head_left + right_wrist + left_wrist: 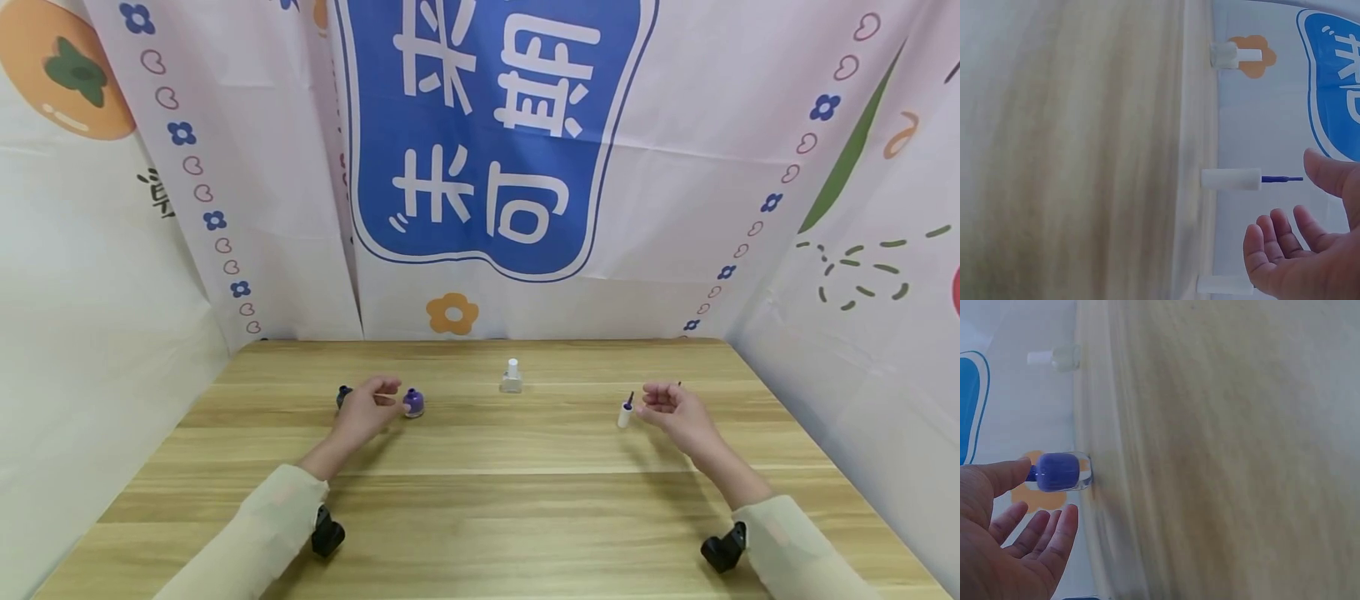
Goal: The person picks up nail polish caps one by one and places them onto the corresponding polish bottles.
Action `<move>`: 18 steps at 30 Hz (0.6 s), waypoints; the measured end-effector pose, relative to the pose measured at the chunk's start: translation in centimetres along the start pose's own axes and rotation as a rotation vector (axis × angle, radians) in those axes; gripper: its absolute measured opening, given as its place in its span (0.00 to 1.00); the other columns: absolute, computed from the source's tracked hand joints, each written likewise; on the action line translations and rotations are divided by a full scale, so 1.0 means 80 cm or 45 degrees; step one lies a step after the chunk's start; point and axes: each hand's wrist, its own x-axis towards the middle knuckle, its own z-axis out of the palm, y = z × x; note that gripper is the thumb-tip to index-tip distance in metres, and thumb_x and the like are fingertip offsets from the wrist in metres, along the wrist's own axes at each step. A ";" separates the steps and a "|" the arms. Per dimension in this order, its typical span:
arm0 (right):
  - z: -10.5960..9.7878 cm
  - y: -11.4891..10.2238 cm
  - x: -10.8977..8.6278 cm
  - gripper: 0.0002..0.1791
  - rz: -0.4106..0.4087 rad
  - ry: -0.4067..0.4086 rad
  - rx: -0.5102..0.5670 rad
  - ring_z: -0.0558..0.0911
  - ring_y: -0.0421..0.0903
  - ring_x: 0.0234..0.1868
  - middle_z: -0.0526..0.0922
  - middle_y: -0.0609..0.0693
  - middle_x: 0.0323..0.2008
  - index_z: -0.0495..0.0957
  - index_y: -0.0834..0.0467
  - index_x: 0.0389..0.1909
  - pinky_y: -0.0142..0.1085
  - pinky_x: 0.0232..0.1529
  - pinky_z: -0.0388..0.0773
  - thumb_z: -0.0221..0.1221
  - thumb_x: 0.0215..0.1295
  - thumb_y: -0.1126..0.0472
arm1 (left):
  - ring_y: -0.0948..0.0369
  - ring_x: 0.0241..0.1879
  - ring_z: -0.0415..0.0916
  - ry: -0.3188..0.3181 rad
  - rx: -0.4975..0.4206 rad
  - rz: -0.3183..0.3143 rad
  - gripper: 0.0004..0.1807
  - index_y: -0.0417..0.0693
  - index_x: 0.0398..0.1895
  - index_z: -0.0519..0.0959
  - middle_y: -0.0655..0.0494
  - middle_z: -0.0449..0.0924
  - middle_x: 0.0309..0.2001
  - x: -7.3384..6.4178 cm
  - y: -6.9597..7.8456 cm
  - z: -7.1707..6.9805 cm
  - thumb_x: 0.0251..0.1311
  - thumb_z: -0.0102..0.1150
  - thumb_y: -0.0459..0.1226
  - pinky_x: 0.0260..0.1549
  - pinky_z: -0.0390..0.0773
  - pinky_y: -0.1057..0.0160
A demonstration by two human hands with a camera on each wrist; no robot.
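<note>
My left hand (365, 414) is beside an uncapped bottle of purple nail polish (414, 403), its thumb tip right at the bottle's neck in the left wrist view and its fingers loosely bent around nothing. Partly hidden behind that hand stands a dark nail polish bottle (343, 395). On the right, a white nail polish cap (624, 415) stands upside down with its purple brush pointing up. Just right of it hovers my right hand (678, 417), thumb and fingers apart, holding nothing. A second white cap (1225, 284) shows below the fingers in the right wrist view.
A clear nail polish bottle with a white cap (512, 377) stands at the back middle of the wooden table (480, 517). Printed cloth (660, 208) hangs along the table's back and both sides.
</note>
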 end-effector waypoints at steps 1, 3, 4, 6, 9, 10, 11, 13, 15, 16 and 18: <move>0.002 0.002 0.000 0.29 0.004 -0.006 -0.001 0.76 0.56 0.52 0.73 0.68 0.54 0.65 0.73 0.61 0.25 0.45 0.76 0.63 0.65 0.63 | 0.46 0.50 0.76 -0.009 -0.004 -0.001 0.26 0.36 0.59 0.72 0.38 0.74 0.55 0.001 -0.001 0.001 0.58 0.67 0.34 0.41 0.82 0.57; 0.005 0.005 0.001 0.30 0.018 -0.016 -0.007 0.76 0.56 0.51 0.73 0.67 0.54 0.65 0.73 0.60 0.27 0.45 0.77 0.64 0.63 0.63 | 0.46 0.49 0.76 -0.016 -0.020 -0.006 0.26 0.36 0.60 0.72 0.38 0.75 0.55 0.002 -0.003 0.005 0.58 0.67 0.33 0.40 0.82 0.58; 0.007 0.007 0.001 0.30 0.022 -0.020 -0.006 0.76 0.56 0.51 0.74 0.67 0.53 0.65 0.73 0.60 0.28 0.46 0.77 0.64 0.63 0.63 | 0.46 0.49 0.76 -0.017 -0.024 -0.002 0.27 0.35 0.60 0.72 0.37 0.75 0.55 0.003 -0.004 0.006 0.57 0.67 0.33 0.40 0.82 0.57; 0.010 0.009 0.002 0.30 0.033 -0.020 -0.004 0.76 0.56 0.51 0.74 0.67 0.53 0.66 0.73 0.60 0.30 0.47 0.77 0.65 0.62 0.63 | 0.46 0.49 0.76 -0.017 -0.025 -0.001 0.27 0.35 0.59 0.72 0.37 0.75 0.54 0.005 -0.007 0.010 0.57 0.67 0.33 0.41 0.82 0.57; 0.015 0.012 0.003 0.30 0.053 -0.017 -0.010 0.76 0.57 0.52 0.74 0.66 0.53 0.66 0.73 0.60 0.34 0.49 0.77 0.65 0.62 0.62 | 0.46 0.49 0.76 -0.013 -0.029 -0.006 0.27 0.35 0.59 0.72 0.38 0.76 0.53 0.008 -0.009 0.014 0.56 0.68 0.33 0.42 0.82 0.57; 0.016 0.013 0.003 0.30 0.059 -0.019 -0.018 0.76 0.58 0.52 0.74 0.66 0.53 0.66 0.73 0.60 0.35 0.49 0.77 0.64 0.63 0.62 | 0.46 0.49 0.76 -0.018 -0.038 -0.010 0.27 0.34 0.59 0.72 0.38 0.76 0.53 0.008 -0.010 0.015 0.56 0.68 0.33 0.41 0.82 0.57; 0.017 0.013 0.004 0.30 0.065 -0.020 -0.024 0.75 0.58 0.52 0.74 0.66 0.53 0.65 0.73 0.60 0.36 0.50 0.77 0.64 0.63 0.62 | 0.45 0.50 0.76 -0.024 -0.048 -0.015 0.27 0.34 0.59 0.72 0.38 0.75 0.53 0.009 -0.010 0.016 0.56 0.68 0.33 0.40 0.82 0.57; 0.018 0.014 0.006 0.30 0.083 -0.024 -0.029 0.75 0.59 0.53 0.74 0.66 0.53 0.65 0.73 0.60 0.37 0.50 0.78 0.64 0.63 0.62 | 0.45 0.50 0.76 -0.034 -0.062 -0.028 0.27 0.34 0.59 0.72 0.38 0.75 0.53 0.010 -0.011 0.017 0.56 0.68 0.33 0.40 0.83 0.57; 0.018 0.015 0.008 0.30 0.091 -0.034 -0.036 0.75 0.59 0.53 0.74 0.66 0.53 0.65 0.74 0.61 0.38 0.49 0.78 0.64 0.63 0.62 | 0.44 0.51 0.76 -0.042 -0.074 -0.042 0.27 0.34 0.59 0.72 0.38 0.75 0.53 0.011 -0.011 0.018 0.56 0.68 0.34 0.39 0.83 0.57; 0.018 0.015 0.009 0.31 0.092 -0.040 -0.045 0.75 0.60 0.53 0.74 0.67 0.53 0.65 0.74 0.61 0.38 0.48 0.79 0.64 0.63 0.62 | 0.44 0.51 0.75 -0.046 -0.076 -0.049 0.28 0.34 0.59 0.71 0.38 0.75 0.53 0.012 -0.011 0.018 0.57 0.68 0.34 0.40 0.83 0.57; 0.018 0.015 0.012 0.31 0.097 -0.047 -0.048 0.75 0.59 0.53 0.75 0.66 0.52 0.66 0.74 0.60 0.38 0.46 0.79 0.65 0.62 0.62 | 0.44 0.52 0.75 -0.048 -0.070 -0.063 0.28 0.35 0.59 0.71 0.38 0.75 0.53 0.013 -0.010 0.018 0.57 0.68 0.34 0.42 0.82 0.56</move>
